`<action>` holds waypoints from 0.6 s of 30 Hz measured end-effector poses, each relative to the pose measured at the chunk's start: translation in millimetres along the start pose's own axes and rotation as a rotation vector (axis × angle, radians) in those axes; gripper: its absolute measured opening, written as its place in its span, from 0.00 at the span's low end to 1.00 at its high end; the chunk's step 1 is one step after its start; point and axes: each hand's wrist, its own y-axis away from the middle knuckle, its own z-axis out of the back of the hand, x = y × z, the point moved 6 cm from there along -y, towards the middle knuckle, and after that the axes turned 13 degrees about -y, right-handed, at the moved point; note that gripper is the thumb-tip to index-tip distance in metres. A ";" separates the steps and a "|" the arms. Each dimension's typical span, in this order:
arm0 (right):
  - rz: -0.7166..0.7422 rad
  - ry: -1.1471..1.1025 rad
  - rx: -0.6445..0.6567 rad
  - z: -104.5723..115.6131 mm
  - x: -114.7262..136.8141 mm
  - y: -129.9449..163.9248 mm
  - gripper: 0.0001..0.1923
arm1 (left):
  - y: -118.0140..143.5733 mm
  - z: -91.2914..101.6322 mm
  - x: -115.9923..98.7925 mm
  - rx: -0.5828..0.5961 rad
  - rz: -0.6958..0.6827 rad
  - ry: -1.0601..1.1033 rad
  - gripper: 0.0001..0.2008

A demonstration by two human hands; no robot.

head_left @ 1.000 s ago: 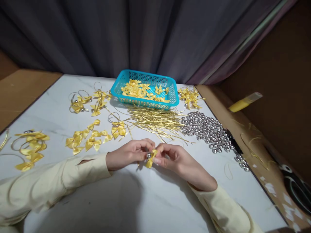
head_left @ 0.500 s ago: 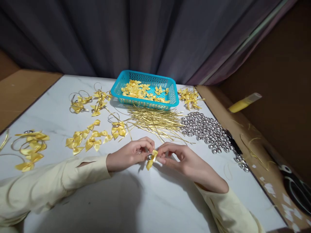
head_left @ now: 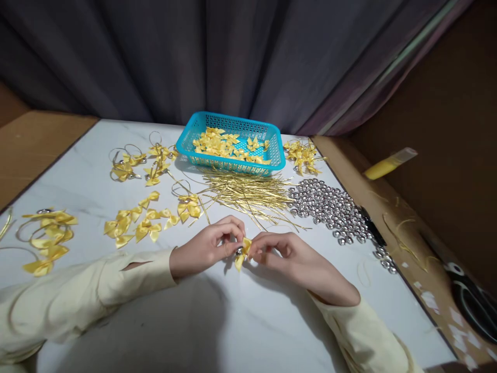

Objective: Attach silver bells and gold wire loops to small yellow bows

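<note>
Both hands meet at the near middle of the white table (head_left: 252, 321) — the left hand (head_left: 205, 247) and the right hand (head_left: 289, 259) pinch one small yellow bow (head_left: 243, 253) between their fingertips, just above the tabletop. A little silver bell (head_left: 238, 252) sits against the bow, right at the left thumb. Both grips are narrow, closed on the bow from either side.

Just beyond the hands lies a spread of gold strings (head_left: 248, 192), and further back stands a blue basket (head_left: 186, 139) with more yellow bows inside. To the right of the strings — a heap of silver bells (head_left: 330, 207). To the left, loose bows (head_left: 135, 220) lie in a cluster, with finished bows on loops (head_left: 46, 235) at the far left edge. A yellow tube (head_left: 388, 164) rests on the brown surface to the right.
</note>
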 end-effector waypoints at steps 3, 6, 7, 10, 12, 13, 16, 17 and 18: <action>-0.031 -0.057 -0.008 -0.7 -2.8 -1.1 0.06 | 0.5 0.0 0.3 -0.011 -0.004 -0.008 0.09; -0.031 -0.072 -0.045 -1.4 -3.7 -3.0 0.06 | 0.7 0.0 1.5 -0.026 -0.003 -0.022 0.09; -0.026 -0.054 -0.057 -1.9 -3.8 -3.5 0.06 | 0.6 -0.1 1.9 -0.028 0.000 -0.027 0.09; 0.039 0.062 -0.079 -4.9 -2.2 -4.0 0.07 | 0.2 -1.0 2.8 -0.013 0.024 -0.005 0.10; 0.179 0.192 -0.121 -7.0 3.0 -2.3 0.06 | 0.0 -1.7 2.5 0.002 0.040 0.048 0.11; 0.272 0.284 -0.166 -7.6 6.8 -0.3 0.06 | 0.0 -2.1 2.1 0.007 0.047 0.081 0.12; 0.490 0.550 -0.296 -10.3 14.9 7.1 0.05 | 0.7 -3.5 1.1 0.026 0.062 0.157 0.13; 0.507 0.573 -0.314 -10.1 15.3 7.9 0.05 | 1.0 -3.9 1.2 0.032 0.065 0.169 0.13; 0.493 0.547 -0.313 -8.8 14.5 7.6 0.05 | 1.3 -4.1 1.4 0.034 0.066 0.173 0.13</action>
